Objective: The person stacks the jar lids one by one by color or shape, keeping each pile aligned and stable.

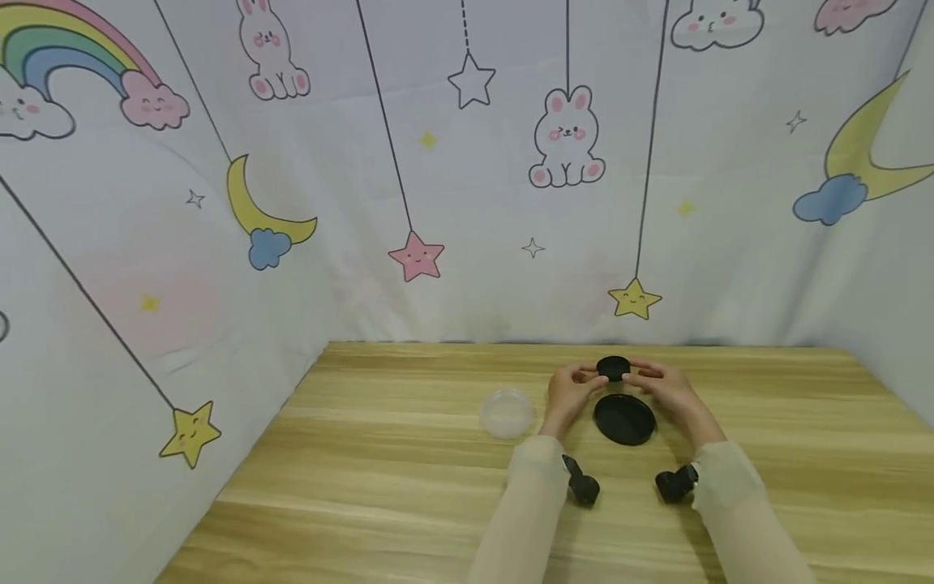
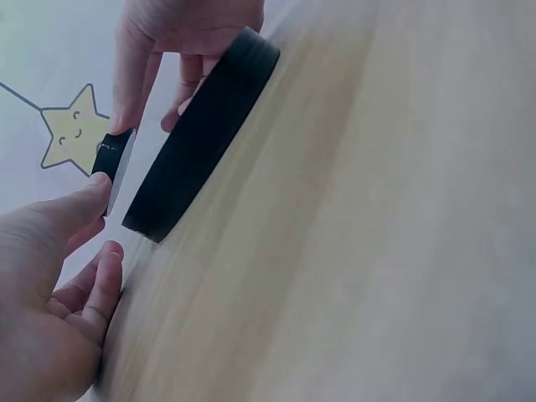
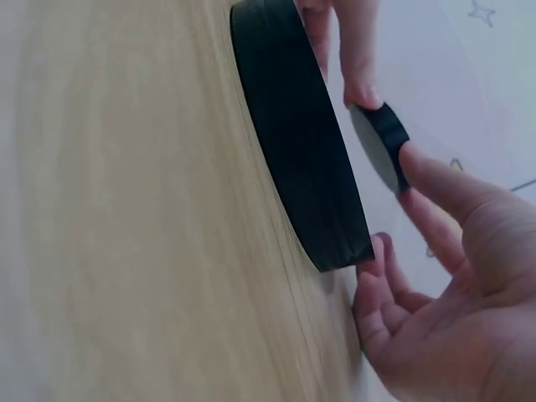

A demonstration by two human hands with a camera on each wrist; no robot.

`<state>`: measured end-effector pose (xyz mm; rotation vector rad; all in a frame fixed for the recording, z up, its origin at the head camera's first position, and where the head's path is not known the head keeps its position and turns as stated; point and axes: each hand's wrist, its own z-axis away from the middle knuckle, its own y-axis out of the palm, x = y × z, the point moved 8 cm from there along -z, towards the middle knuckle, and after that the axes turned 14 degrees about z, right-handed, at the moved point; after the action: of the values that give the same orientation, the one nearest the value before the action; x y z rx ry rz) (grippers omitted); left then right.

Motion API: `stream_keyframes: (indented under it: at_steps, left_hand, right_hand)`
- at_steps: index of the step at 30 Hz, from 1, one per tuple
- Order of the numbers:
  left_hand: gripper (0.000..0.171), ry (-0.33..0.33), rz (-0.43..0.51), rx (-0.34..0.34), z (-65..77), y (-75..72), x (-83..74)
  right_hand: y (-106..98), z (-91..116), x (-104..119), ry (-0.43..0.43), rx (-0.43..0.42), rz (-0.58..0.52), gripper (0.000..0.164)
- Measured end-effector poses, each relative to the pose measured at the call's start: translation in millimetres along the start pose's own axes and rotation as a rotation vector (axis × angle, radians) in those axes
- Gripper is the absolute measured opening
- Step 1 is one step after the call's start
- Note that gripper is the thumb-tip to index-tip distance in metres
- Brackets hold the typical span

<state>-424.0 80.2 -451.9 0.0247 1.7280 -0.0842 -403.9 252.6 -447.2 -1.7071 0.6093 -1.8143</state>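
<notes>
Both hands hold a small round black disc (image 1: 613, 369) above the table, one at each side of it. My left hand (image 1: 572, 396) pinches its left edge between thumb and fingers. On the opposite edge, my right hand (image 1: 669, 388) pinches it the same way. Seen from the wrists, the disc (image 3: 383, 144) has a black rim and a pale grey underside. A larger shallow round black dish (image 1: 624, 420) lies on the table between the forearms, just nearer than the disc. In the left wrist view, the dish's side wall (image 2: 201, 138) shows as a broad black band.
Left of the left hand, a clear round shallow dish (image 1: 507, 413) lies on the wood-grain table (image 1: 394, 470). Black wrist cameras (image 1: 584, 488) jut inward from both sleeves. Behind the table hangs a pale cloth (image 1: 481, 300) printed with stars, rabbits and moons.
</notes>
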Motion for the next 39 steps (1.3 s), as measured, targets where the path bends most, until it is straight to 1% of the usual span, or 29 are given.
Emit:
stream_keyframes:
  at_steps: [4,7,11,15,18,22,26,29,33,36,39]
  left_hand:
    - [0.025,-0.016,0.125,0.018,6.8,1.7,0.2]
    - [0.025,-0.045,0.216,0.015,12.5,1.5,-1.6]
    - [0.026,-0.070,0.251,0.033,16.3,2.8,-8.0]
    - [0.025,-0.066,0.261,0.058,19.1,3.2,-13.8]
    - [0.024,-0.049,0.268,0.076,22.9,2.6,-17.3]
    - [0.024,-0.059,0.319,0.118,29.1,4.1,-17.9]
    - [0.025,-0.086,0.386,0.146,31.2,8.0,-14.1]
    - [0.026,-0.092,0.380,0.177,29.9,9.4,-9.9]
    - [0.029,-0.078,0.309,0.223,29.1,8.0,-6.6]
    - [0.031,-0.060,0.263,0.247,29.5,7.6,-6.7]
    - [0.031,-0.055,0.225,0.272,30.9,7.3,-6.0]
  right_hand:
    - [-1,4,-1,-0.016,0.016,-0.004,0.071]
    - [-1,7,-1,-0.033,0.040,-0.042,0.074]
    - [-2,11,-2,-0.052,0.057,-0.088,0.073]
    - [-3,18,0,-0.075,0.085,-0.120,0.071]
    - [-2,23,2,-0.102,0.118,-0.127,0.070]
    - [0,27,1,-0.122,0.150,-0.137,0.070]
    - [-1,30,-3,-0.140,0.154,-0.193,0.067]
    - [-3,32,-7,-0.170,0.142,-0.270,0.047]
    - [-2,32,-12,-0.194,0.136,-0.332,0.020]
    - [-2,31,-15,-0.176,0.134,-0.310,0.022]
    - [-2,29,-17,-0.156,0.131,-0.255,0.034]
